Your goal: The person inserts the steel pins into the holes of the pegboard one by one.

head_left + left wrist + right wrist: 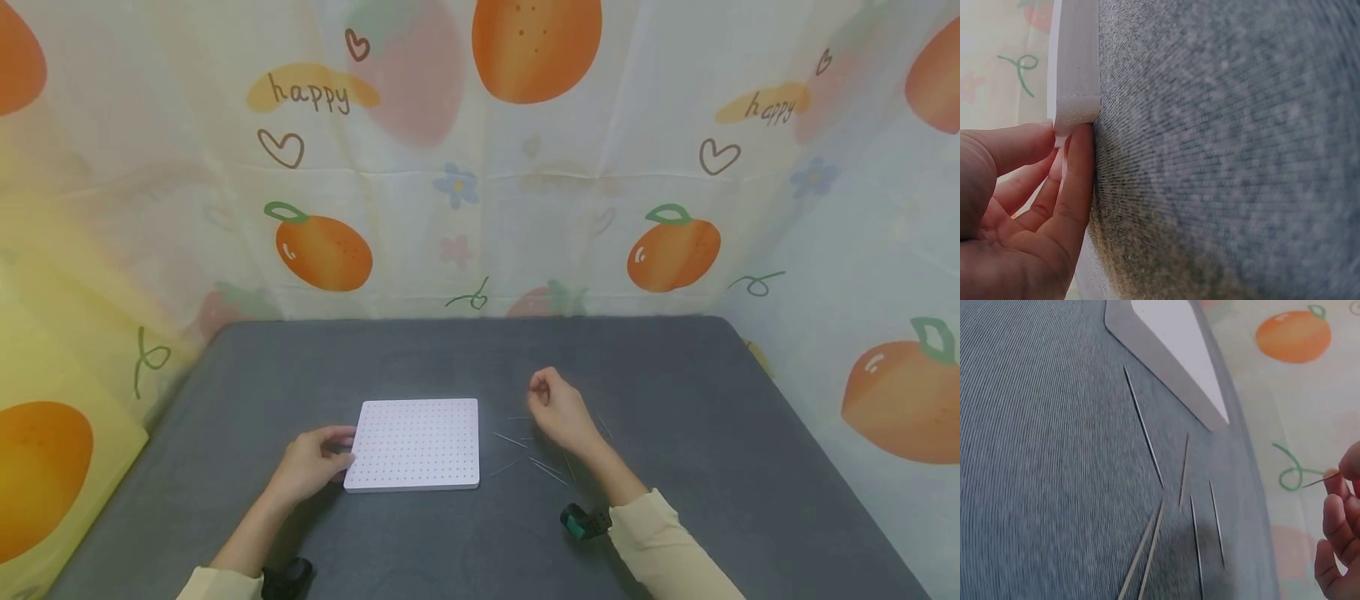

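A white pegboard [416, 442] with rows of small holes lies flat on the grey table. My left hand [313, 462] holds its left edge; in the left wrist view the thumb [1022, 147] is at the upper rim and a finger [1075, 181] lies against the side near the cloth. Right of the board, my right hand [557, 408] is raised above the table. Between its thumb and index finger it pinches a thin metal needle [1319, 480], whose free end sticks out. Several similar needles [1143, 428] lie scattered under and beside that hand.
The grey cloth-covered table [637, 358] meets a fruit-printed curtain [525, 242] at its back and sides. A black strap device [585, 522] is worn at the right wrist, another [287, 578] at the left.
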Demonstrator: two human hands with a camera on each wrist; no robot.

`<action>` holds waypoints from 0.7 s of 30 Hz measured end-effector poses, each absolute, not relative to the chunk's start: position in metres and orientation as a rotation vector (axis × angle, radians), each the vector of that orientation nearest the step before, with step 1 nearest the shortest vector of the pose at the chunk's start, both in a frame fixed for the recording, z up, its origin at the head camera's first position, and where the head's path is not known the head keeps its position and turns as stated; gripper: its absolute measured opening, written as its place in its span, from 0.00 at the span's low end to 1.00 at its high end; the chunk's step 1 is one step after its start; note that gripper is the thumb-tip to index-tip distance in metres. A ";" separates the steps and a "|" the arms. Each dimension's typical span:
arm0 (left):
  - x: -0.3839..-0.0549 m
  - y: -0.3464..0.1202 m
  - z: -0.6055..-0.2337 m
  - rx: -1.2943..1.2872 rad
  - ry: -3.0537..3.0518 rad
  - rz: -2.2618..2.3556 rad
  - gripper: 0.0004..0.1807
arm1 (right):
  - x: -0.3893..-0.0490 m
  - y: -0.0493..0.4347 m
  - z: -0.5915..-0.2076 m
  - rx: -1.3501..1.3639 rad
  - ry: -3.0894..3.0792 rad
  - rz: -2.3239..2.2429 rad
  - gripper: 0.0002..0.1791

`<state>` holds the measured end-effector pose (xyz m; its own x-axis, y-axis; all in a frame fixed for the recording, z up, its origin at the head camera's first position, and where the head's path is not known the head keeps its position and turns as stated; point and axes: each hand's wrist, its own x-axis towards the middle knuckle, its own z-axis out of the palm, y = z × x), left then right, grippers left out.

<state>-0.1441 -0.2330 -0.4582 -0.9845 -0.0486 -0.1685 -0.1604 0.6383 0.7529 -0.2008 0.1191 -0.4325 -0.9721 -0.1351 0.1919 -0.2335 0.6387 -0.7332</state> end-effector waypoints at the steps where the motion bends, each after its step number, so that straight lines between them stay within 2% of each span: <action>1: -0.144 -0.233 -0.458 -0.174 2.724 1.270 0.24 | -0.201 0.116 -0.433 0.308 -2.730 1.261 0.06; 21: -0.145 -0.234 -0.460 -0.156 2.727 1.267 0.24 | -0.204 0.069 -0.439 0.521 -2.671 1.260 0.04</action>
